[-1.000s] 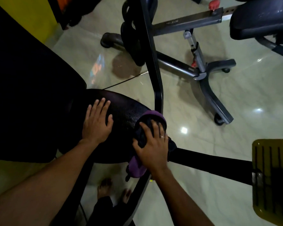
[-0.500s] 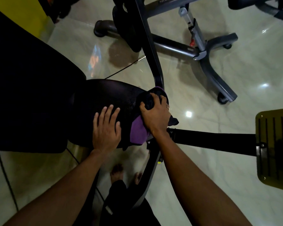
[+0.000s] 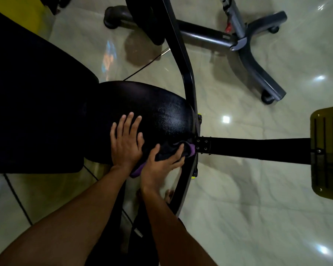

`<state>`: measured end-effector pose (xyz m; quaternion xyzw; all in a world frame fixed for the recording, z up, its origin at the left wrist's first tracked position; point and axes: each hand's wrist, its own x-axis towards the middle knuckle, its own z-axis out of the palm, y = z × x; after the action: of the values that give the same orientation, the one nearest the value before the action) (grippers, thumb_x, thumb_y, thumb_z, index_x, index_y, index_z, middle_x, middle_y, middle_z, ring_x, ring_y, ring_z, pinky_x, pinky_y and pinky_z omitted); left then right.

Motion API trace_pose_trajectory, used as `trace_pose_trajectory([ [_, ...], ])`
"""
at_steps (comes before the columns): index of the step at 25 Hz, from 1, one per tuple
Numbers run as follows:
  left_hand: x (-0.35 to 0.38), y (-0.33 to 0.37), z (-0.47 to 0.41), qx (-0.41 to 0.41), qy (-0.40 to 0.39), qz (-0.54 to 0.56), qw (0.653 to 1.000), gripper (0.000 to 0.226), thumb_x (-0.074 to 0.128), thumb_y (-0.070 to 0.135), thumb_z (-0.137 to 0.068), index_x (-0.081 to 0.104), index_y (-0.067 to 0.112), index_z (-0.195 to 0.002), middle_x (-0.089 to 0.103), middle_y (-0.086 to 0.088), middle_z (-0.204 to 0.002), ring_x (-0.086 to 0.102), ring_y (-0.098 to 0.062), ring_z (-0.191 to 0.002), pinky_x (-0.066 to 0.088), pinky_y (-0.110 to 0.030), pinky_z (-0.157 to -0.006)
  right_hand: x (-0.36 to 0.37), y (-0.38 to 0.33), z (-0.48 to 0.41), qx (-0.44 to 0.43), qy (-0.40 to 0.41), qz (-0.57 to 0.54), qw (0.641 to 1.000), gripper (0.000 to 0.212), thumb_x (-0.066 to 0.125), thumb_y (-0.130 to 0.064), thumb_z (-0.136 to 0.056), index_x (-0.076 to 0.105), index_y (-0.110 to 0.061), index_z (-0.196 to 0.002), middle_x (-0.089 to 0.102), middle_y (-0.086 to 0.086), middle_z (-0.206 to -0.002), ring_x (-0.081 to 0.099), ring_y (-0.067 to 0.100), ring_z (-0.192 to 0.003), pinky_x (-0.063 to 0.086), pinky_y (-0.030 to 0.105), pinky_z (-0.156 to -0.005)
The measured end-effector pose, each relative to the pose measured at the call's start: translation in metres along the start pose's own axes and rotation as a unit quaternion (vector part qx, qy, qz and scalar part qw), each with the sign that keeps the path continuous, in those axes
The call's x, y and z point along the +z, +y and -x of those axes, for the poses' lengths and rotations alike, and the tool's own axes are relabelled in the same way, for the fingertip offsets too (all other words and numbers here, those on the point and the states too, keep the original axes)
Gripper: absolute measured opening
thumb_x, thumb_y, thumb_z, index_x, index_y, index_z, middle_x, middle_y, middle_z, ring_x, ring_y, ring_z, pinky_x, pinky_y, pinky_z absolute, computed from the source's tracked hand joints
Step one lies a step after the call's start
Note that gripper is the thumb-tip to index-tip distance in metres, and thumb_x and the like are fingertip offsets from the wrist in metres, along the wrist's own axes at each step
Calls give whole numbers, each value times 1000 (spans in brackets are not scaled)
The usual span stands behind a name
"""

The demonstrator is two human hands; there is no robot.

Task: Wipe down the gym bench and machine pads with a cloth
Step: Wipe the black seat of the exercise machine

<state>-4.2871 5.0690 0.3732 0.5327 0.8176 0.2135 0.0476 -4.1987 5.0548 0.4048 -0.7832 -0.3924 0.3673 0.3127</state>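
A black rounded seat pad sits in the middle of the view, with a larger black back pad to its left. My left hand lies flat on the seat pad's near part, fingers spread, holding nothing. My right hand presses a purple and dark cloth against the pad's near right edge, close to the black frame beam. Part of the cloth hangs below the hand.
A curved black frame bar runs along the pad's right side. A black beam leads right to a yellow foot plate. A grey bench base with wheels stands on the glossy tile floor. My feet show below.
My right hand has slid the cloth from the pad's far right edge toward me, down to the beam joint. My left hand stayed flat on the pad.
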Motion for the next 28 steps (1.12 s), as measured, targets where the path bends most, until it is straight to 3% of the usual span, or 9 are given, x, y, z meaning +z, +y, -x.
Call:
trace_pose_trajectory([
  [4,-2,4,0,-14,-6,13,1000,51,35,31,-102,41,20,-151,35,-3,-160,28,-23,-150,19,-49,-122,-11,-14,-31,-28,8,-24,999,74,70,-43,-93,34,-27,-154,18,16,-160,28,33,-146,36,43,-114],
  [6,-2,4,0,-13,-7,9,1000,53,36,31,-101,40,21,-152,33,-2,-161,26,-22,-151,18,-49,-123,-23,-28,-64,-75,33,26,996,65,69,-46,-93,45,-24,-150,31,14,-156,33,32,-144,36,45,-114],
  [10,3,2,0,-15,8,2,1000,53,37,30,-100,41,21,-152,35,-3,-160,29,-22,-149,21,-50,-121,-22,-57,-107,-82,34,162,983,56,56,-54,-95,51,-28,-144,43,7,-152,45,34,-136,43,50,-107],
  [12,4,2,1,-15,9,-3,1000,53,37,30,-100,41,21,-152,35,-3,-160,30,-23,-149,22,-50,-121,-21,-51,-91,-167,42,219,960,56,55,-53,-93,53,-27,-143,44,9,-152,43,36,-138,42,53,-108],
  [15,3,0,0,-11,0,-7,1000,53,36,30,-101,38,22,-154,33,-2,-161,28,-22,-150,21,-50,-121,-26,-15,-51,-313,-14,306,899,59,56,-51,-92,53,-26,-145,41,11,-156,27,36,-150,25,56,-120],
  [19,3,3,0,-17,-5,-8,1000,52,35,30,-102,37,23,-154,32,-2,-162,27,-22,-151,20,-49,-122,-34,-9,-70,-412,-70,376,827,62,49,-54,-92,50,-27,-148,39,9,-158,20,36,-154,15,66,-120],
  [23,2,5,1,-16,-9,-16,1000,53,36,29,-102,36,22,-154,31,-2,-162,26,-22,-151,19,-50,-122,-24,-50,-104,-431,-149,433,777,63,37,-59,-93,44,-33,-150,34,5,-162,15,33,-155,6,67,-121],
  [28,0,6,0,-25,-23,-23,999,53,34,29,-102,35,21,-155,30,-2,-162,26,-23,-151,20,-50,-122,-13,-77,-111,-410,-188,448,772,59,45,-53,-98,38,-34,-154,27,5,-165,11,31,-156,0,59,-124],
])
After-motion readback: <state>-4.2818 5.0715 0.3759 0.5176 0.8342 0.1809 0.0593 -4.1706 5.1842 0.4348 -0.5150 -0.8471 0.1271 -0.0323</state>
